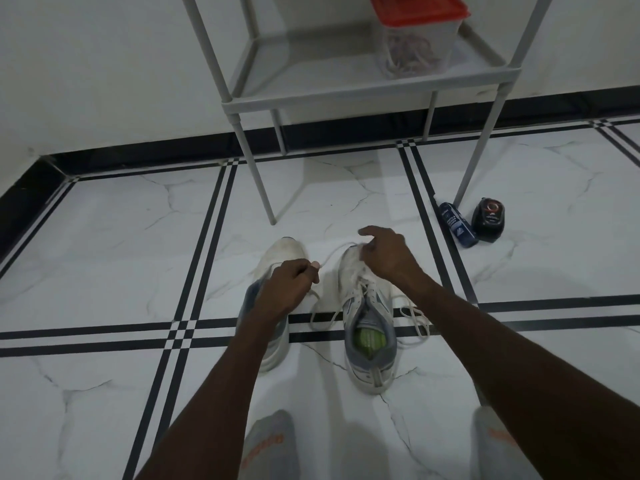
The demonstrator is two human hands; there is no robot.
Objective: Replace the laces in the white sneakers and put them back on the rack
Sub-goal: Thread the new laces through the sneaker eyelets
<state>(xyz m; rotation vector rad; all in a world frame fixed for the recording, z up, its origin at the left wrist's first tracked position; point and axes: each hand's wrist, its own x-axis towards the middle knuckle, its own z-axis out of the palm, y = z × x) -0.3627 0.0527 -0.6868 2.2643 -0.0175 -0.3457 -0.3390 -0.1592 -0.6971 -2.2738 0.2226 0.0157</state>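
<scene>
2 sneakers are set side by side on the floor (104, 258), toes toward the wall, straddling a pair of black tile lines. The right sneaker (369, 327) is white with grey-blue panels and a green insole; a white lace (412, 315) is threaded loosely through its eyelets, with slack loops lying on the floor on both sides. The left sneaker (277, 268) is white at the toe and grey-blue further back, and is largely covered by the left forearm.

The left hand (289, 284) is curled, and a strand of lace is pinched at its fingertips; the strand runs in an arc to the toe of the right sneaker. The right hand (384, 254) is held over that toe with fingers bent; whether lace is gripped there cannot be told.

The rack (367, 88) is stood against the wall just beyond the sneakers, its front left leg close to the left toe. A clear box (415, 43) with a red lid, holding laces, is kept on its lowest shelf. A blue bottle (457, 225) and a black tin (488, 220) are seen by the front right leg. Open floor is left on both sides of the sneakers.
</scene>
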